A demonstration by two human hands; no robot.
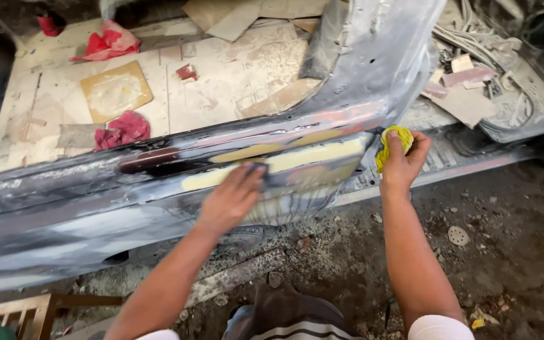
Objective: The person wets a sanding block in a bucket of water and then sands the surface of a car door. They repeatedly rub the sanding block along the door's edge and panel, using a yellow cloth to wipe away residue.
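Filler, pale yellow [297, 157], lies in a long streak along the grey car sill panel [96, 208], and the left hand [231, 198] rests flat on it, fingers together and pressed down over a dark sanding block [260, 171] whose edge shows just past the fingertips. The block sits on the streak itself, with yellow filler running out to either side of the hand. Below the hand the panel shows pale, scratched patches.

Just beyond the far end of the streak, the right hand [403, 162] is closed around a crumpled yellow cloth [390, 141], thumb on top and fingers curled behind it, held against the foot of the grey door pillar [373, 56] that rises from the sill. The two hands are well apart along the panel.

Behind the sill, past the left hand, the stripped car floor [221, 82] carries a cardboard piece [116, 91] and red rags [124, 129]. Past the right hand lies a bundle of pale wiring [473, 44] with scraps beside it. On the near side of both hands the ground is dirt [505, 252], with a sanding disc [458, 235] lying near the right forearm.
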